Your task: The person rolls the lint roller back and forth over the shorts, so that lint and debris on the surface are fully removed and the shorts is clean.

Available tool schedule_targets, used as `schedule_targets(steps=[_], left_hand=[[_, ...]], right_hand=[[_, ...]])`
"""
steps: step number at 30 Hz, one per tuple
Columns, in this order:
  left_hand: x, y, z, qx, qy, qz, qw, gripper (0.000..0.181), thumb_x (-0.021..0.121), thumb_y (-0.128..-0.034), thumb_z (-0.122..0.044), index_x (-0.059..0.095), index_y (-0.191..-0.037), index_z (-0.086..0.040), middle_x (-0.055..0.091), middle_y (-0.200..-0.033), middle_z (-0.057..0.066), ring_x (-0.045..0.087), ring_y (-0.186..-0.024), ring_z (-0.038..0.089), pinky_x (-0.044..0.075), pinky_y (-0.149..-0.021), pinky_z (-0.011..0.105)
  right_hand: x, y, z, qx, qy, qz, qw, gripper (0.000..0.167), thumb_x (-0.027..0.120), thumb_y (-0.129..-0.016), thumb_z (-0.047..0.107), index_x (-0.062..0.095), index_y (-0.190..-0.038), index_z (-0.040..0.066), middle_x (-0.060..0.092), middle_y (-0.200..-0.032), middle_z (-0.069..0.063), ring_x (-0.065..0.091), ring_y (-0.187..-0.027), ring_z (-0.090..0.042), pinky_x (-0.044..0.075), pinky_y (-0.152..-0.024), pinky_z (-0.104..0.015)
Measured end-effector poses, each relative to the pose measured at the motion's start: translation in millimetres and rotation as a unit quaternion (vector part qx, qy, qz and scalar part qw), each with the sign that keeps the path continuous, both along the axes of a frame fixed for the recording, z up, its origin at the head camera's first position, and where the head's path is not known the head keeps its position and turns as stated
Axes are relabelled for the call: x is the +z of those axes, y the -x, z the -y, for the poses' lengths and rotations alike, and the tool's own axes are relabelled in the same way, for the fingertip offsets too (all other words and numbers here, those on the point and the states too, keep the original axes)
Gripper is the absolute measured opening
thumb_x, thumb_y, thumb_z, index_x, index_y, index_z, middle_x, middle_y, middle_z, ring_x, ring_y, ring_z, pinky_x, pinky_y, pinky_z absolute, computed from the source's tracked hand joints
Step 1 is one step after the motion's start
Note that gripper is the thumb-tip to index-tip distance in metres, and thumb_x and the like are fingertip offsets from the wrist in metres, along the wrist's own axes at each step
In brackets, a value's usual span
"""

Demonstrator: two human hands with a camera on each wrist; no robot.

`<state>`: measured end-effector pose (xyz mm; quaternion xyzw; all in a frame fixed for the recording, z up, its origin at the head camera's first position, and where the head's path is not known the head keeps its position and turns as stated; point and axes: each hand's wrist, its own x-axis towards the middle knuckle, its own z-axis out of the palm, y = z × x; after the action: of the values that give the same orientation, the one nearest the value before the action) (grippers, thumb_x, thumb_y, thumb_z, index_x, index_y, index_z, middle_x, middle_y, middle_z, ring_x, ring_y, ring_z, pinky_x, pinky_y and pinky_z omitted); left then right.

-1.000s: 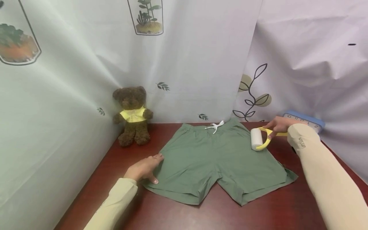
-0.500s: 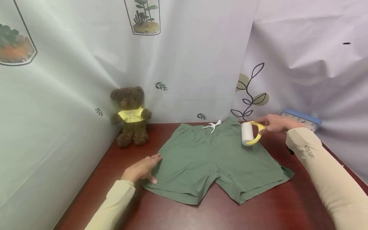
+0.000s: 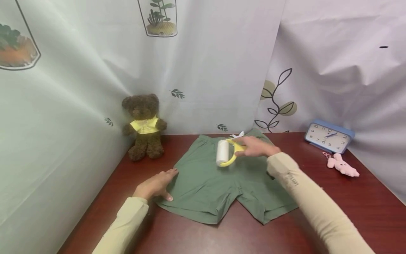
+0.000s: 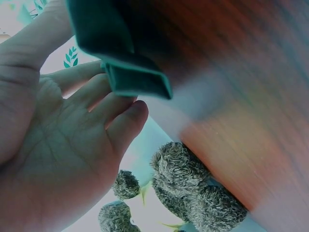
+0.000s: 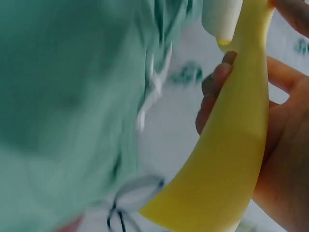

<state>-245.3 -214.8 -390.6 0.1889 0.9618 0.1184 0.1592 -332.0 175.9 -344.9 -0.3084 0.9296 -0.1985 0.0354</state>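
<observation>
Green shorts [image 3: 203, 183] lie spread on the table, with a white drawstring [image 3: 237, 135] at the waistband. My right hand [image 3: 255, 146] grips the yellow handle of a lint roller [image 3: 222, 153], whose white roll is over the upper middle of the shorts. In the right wrist view the fingers curl round the yellow handle [image 5: 222, 145]; whether the roll touches the cloth, I cannot tell. My left hand [image 3: 155, 185] rests with fairly straight fingers on the left edge of the shorts. The left wrist view shows its palm [image 4: 58, 140] beside a fold of green cloth [image 4: 130, 77].
A brown teddy bear [image 3: 146, 141] in a yellow shirt sits at the back left against the curtain. At the back right stand a blue clock [image 3: 330, 135] and, before it, a small pink plush toy [image 3: 344, 166]. Printed curtains [image 3: 215, 70] border the red-brown table [image 3: 196, 243].
My right hand has carried the lint roller leftward, from the right edge of the shorts to their middle, uncovering the clock and pink toy. The left hand stays in place.
</observation>
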Motion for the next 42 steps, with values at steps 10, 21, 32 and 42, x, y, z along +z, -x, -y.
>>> schedule_targets(steps=[10, 21, 32, 42], left_hand=[[1.8, 1.7, 3.2, 0.009, 0.003, -0.002, 0.9999, 0.108, 0.091, -0.0652, -0.017, 0.034, -0.155, 0.000, 0.033, -0.162, 0.021, 0.033, -0.150, 0.042, 0.032, -0.121, 0.056], [0.3, 2.7, 6.4, 0.005, 0.005, -0.002, 1.0000, 0.110, 0.091, -0.0641, -0.019, 0.033, -0.155, 0.000, 0.032, -0.162, 0.023, 0.032, -0.149, 0.045, 0.032, -0.120, 0.058], [0.4, 4.8, -0.3, -0.013, 0.003, -0.007, 0.9999, 0.107, 0.091, -0.0663, -0.019, 0.034, -0.154, 0.002, 0.031, -0.163, 0.022, 0.032, -0.150, 0.043, 0.032, -0.121, 0.056], [-0.2, 4.1, -1.6, -0.012, 0.013, -0.006, 0.9998, 0.107, 0.090, -0.0644, -0.018, 0.034, -0.154, 0.004, 0.032, -0.162, 0.023, 0.034, -0.150, 0.042, 0.033, -0.121, 0.054]], right_hand=[[-21.7, -2.3, 91, 0.047, 0.009, 0.038, 0.9982, 0.068, 0.068, -0.091, 0.029, 0.046, -0.150, 0.004, 0.046, -0.077, 0.002, 0.041, -0.068, -0.010, 0.035, -0.063, -0.022], [-29.4, -4.4, 129, 0.043, 0.006, 0.060, 0.9972, 0.065, 0.069, -0.091, 0.029, 0.049, -0.149, 0.008, 0.048, -0.075, 0.003, 0.044, -0.070, -0.011, 0.037, -0.065, -0.022], [-23.9, 2.0, 105, 0.046, -0.018, 0.083, 0.9953, 0.065, 0.070, -0.092, 0.028, 0.049, -0.148, 0.004, 0.059, -0.144, -0.013, 0.056, -0.120, -0.019, 0.045, -0.098, -0.032], [-21.1, 7.2, 58, 0.031, -0.027, 0.111, 0.9929, 0.065, 0.073, -0.089, 0.027, 0.052, -0.147, 0.006, 0.069, -0.123, -0.008, 0.057, -0.093, -0.014, 0.046, -0.083, -0.029]])
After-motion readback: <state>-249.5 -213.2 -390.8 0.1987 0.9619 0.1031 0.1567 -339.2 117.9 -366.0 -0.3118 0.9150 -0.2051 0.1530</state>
